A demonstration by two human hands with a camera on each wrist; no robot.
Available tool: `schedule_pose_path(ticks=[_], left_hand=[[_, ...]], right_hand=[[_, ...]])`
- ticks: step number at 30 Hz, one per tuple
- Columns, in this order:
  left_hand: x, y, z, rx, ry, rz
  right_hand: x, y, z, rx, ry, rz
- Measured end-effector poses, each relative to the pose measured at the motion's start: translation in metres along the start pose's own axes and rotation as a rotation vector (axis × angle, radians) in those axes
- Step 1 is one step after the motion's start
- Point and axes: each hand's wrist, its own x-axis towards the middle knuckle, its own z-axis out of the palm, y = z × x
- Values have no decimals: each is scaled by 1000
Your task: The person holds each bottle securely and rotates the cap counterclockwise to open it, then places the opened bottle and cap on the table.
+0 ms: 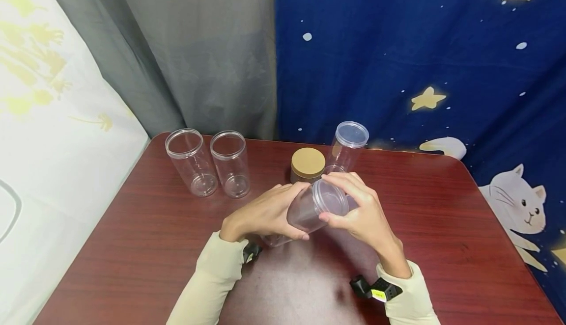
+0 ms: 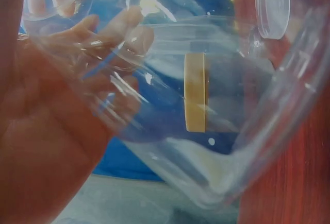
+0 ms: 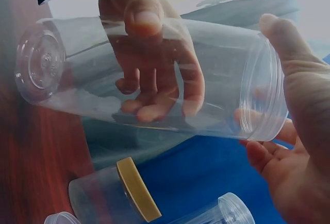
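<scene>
A clear jar is held over the table, tilted on its side, its base toward 8 o'clock and its mouth toward 2 o'clock. That slant probably lets each arm reach one part of it comfortably. What looks like a clear lid sits at the mouth end.

Both hands are grasping. The left hand grips the body, thumb on the near side and fingers round the far side, apparently to steady it. The right hand grips the lid's edge between thumb and fingers, which seems to give purchase on the rim without squeezing the thin wall.

Outward from the held jar, a shorter jar with a gold lid stands just beyond, at 12 o'clock. At 1 o'clock a tall jar stands upright, apparently capped. At 10 o'clock two open-topped jars stand side by side; being upright and well apart from the hands, they seem set there to leave working room. Beyond the table's far edge hang a grey curtain at 11 o'clock and a blue curtain at 1 o'clock.
</scene>
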Motion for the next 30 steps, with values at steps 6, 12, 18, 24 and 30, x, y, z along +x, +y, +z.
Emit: schedule_pose_path(ticks=[6, 12, 18, 24, 30], left_hand=[[-2, 0, -1, -62, -35, 27], [-6, 1, -6, -214, -156, 50], [-8, 2, -10, -218, -139, 57], [-5, 1, -4, -172, -88, 35], [-2, 1, -2, -41, 5, -6]], right_hand=[[0, -2, -2, 75, -15, -109], [3, -5, 1, 214, -47, -309], [7, -9, -2, 229, -98, -341], [3, -13, -10, 181, -174, -239], [-1, -13, -14, 68, -192, -85]])
